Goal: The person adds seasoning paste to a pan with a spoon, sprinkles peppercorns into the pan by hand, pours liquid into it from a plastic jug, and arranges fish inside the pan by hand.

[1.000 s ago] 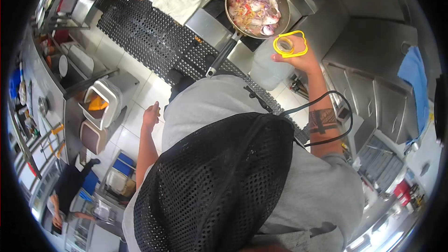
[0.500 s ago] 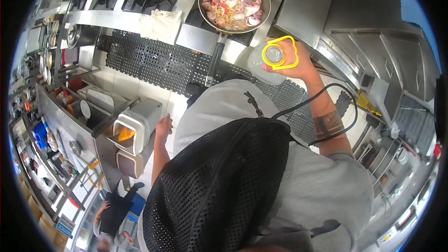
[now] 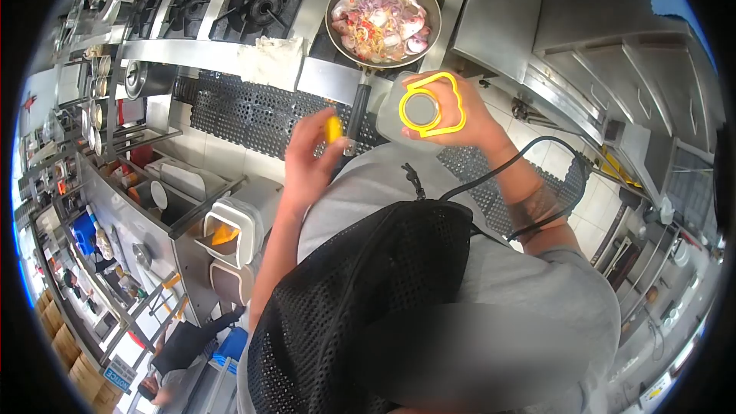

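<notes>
My right hand (image 3: 469, 119) is wrapped round the yellow handle of a translucent plastic jug (image 3: 389, 116), seen from above with its round mouth facing up. In my left hand (image 3: 307, 155), a small yellow cap (image 3: 333, 129) is pinched between the fingers. That hand is left of the jug, beside the black handle of a frying pan (image 3: 332, 31). The pan stands on the stove, holding sliced purple onion, red and yellow bits and pale chunks (image 3: 381, 23) that I cannot identify.
Gas burners (image 3: 264, 4) line the stove to the left, with a pale cloth (image 3: 272, 61) on its front edge. Steel cabinets (image 3: 598, 23) stand at right. Bins (image 3: 230, 230) are by the left counter. Another person (image 3: 184, 349) is at lower left. A black rubber mat (image 3: 245, 111) covers the floor.
My left hand has risen from beside my body towards the jug, and a yellow cap now shows in its fingers. My right hand has brought the jug left and slightly closer to my body.
</notes>
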Demonstrator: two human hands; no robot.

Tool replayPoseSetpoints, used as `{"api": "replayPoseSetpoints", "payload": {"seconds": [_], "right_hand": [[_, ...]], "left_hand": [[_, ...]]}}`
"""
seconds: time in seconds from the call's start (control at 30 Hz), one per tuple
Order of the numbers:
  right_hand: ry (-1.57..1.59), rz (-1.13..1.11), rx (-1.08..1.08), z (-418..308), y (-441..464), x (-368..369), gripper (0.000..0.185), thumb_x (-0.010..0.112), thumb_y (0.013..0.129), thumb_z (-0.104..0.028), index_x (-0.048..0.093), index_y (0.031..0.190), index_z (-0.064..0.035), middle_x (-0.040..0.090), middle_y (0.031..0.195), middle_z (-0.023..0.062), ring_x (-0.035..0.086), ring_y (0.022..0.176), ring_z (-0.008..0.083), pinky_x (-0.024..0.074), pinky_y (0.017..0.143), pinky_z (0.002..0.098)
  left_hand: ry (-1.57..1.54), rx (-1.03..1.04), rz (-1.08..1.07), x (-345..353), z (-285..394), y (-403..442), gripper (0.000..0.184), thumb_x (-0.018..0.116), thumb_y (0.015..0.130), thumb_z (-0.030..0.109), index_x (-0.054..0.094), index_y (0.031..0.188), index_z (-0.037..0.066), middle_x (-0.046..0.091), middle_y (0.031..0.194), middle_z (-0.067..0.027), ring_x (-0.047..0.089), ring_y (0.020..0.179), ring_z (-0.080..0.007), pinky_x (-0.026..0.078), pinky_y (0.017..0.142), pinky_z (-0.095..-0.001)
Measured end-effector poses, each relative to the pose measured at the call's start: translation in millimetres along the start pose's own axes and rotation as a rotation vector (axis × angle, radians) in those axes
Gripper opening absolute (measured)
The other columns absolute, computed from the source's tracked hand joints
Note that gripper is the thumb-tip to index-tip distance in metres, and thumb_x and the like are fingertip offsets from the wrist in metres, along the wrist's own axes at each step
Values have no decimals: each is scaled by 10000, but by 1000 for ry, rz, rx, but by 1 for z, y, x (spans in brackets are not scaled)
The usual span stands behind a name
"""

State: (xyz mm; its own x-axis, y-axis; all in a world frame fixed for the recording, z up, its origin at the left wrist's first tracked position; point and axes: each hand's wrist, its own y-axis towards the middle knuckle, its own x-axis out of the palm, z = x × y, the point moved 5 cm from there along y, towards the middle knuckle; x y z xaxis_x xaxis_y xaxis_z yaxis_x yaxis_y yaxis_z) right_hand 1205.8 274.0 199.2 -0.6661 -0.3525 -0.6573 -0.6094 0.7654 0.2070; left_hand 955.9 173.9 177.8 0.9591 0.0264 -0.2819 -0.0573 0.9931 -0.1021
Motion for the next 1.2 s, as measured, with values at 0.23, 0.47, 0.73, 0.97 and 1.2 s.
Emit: {"api": "replayPoseSetpoints", "payload": {"seconds": [0.23, 0.47, 0.73, 0.97, 1.2], "right_hand": [[-38, 49, -134, -18, 18, 9, 601, 846, 614, -357, 620, 1108, -100, 681, 1065, 91, 646, 995, 306, 496, 894, 410], [24, 36, -120, -20, 22, 22, 594, 794, 600, -321, 623, 1122, -96, 676, 1034, 96, 640, 990, 313, 490, 896, 408], [-45, -52, -158, -48, 8, 31, 605, 811, 599, -353, 630, 1112, -88, 677, 1077, 91, 639, 1012, 301, 485, 903, 423], [-58, -205, -244, -110, -15, 61, 595, 840, 605, -395, 653, 1095, -115, 687, 1077, 88, 642, 1016, 311, 485, 908, 436], [-52, -338, -506, -206, -56, 134, 575, 878, 586, -385, 676, 1046, -105, 710, 1074, 84, 669, 974, 310, 511, 875, 423]], "left_hand": [[537, 480, -169, 48, 106, 41, 541, 791, 778, 165, 610, 1266, 18, 604, 1139, -166, 585, 1025, -356, 491, 884, -434], [583, 480, -166, 50, 104, 35, 507, 786, 783, 173, 632, 1243, 24, 604, 1136, -150, 570, 1001, -357, 481, 869, -433], [393, 539, -225, 44, 99, -1, 499, 755, 750, 31, 660, 1239, 60, 579, 1208, -119, 531, 1107, -331, 444, 958, -413], [356, 570, -76, 10, 89, -84, 445, 694, 763, -4, 677, 1191, 116, 586, 1231, -200, 586, 1090, -376, 470, 957, -447], [469, 320, 209, -41, 80, -229, 519, 697, 740, 4, 588, 1247, 31, 597, 1133, -153, 581, 1075, -342, 472, 929, -426]]}}
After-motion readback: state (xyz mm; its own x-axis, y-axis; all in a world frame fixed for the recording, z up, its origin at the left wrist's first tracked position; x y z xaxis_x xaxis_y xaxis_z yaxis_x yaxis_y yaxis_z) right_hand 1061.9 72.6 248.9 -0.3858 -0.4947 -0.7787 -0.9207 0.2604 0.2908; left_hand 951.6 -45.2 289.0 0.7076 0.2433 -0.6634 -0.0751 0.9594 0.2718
